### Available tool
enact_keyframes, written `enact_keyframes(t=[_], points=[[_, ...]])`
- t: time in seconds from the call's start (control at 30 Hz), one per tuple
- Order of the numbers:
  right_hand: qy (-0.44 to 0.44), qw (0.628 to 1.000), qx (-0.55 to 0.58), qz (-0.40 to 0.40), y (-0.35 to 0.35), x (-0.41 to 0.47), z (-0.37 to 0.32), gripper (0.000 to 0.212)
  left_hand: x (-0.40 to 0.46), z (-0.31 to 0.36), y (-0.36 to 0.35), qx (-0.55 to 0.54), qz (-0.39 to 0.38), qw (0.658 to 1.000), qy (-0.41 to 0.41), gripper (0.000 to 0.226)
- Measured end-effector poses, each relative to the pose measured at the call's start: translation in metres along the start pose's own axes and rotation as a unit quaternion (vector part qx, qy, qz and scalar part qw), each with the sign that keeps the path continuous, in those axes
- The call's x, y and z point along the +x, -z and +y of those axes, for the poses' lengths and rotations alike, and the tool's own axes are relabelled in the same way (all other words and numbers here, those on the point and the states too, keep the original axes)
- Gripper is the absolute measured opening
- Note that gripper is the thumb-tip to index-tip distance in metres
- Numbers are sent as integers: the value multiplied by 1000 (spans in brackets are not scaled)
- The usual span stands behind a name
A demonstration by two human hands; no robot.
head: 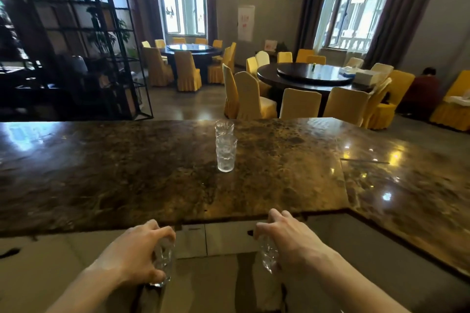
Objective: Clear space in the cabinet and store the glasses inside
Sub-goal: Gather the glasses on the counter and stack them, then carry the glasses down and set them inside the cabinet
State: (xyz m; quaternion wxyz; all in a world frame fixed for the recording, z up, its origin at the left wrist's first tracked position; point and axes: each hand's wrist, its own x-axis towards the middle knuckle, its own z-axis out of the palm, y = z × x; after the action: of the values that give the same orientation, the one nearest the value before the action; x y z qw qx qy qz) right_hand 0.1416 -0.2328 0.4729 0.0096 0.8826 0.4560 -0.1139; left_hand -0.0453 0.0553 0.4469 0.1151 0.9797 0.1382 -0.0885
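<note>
Nearest, below the counter's near edge, the left hand is wrapped around a clear textured glass from above, and the right hand grips another clear glass likewise — both upright. Farther off, two more glasses stand mid-counter, one behind the other.

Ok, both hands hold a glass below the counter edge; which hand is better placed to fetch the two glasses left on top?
Neither by much. They stand near the centreline, nearer glass in front of farther glass. The right hand sits slightly higher, closer to the counter; the left hand is lower. Both are full.
</note>
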Motion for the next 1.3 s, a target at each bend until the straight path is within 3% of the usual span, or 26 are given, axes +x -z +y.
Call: enact_keyframes(t=[0.33, 0.43, 0.53, 0.77, 0.87, 1.03, 1.2, 1.3], points=[[-36, 999, 0, -21, -48, -8, -35, 66, -35, -10, -53, -38, -17, 999, 2, 67], [-46, 997, 28, -52, -81, 1, -45, 71, -35, -26, -83, -36, -22, 999, 5, 71], [-52, 995, 41, -70, -125, 13, -52, 63, -26, -44, -127, -36, -39, 999, 13, 79], [-67, 983, 90, -145, -268, 67, -48, 70, 21, -87, -262, -54, -94, 994, 33, 81], [-71, 979, 100, -160, -325, 97, -39, 72, 50, -105, -312, -49, -80, 995, 35, 82], [-36, 980, 89, -172, -454, 170, -15, 73, 118, -125, -427, -58, -91, 991, 83, 68], [-10, 986, 111, -123, -581, 249, -5, 60, 190, -157, -544, -35, -81, 990, 113, 64], [5, 986, 141, -93, -653, 296, -14, 65, 231, -186, -608, -51, -79, 991, 98, 66]])
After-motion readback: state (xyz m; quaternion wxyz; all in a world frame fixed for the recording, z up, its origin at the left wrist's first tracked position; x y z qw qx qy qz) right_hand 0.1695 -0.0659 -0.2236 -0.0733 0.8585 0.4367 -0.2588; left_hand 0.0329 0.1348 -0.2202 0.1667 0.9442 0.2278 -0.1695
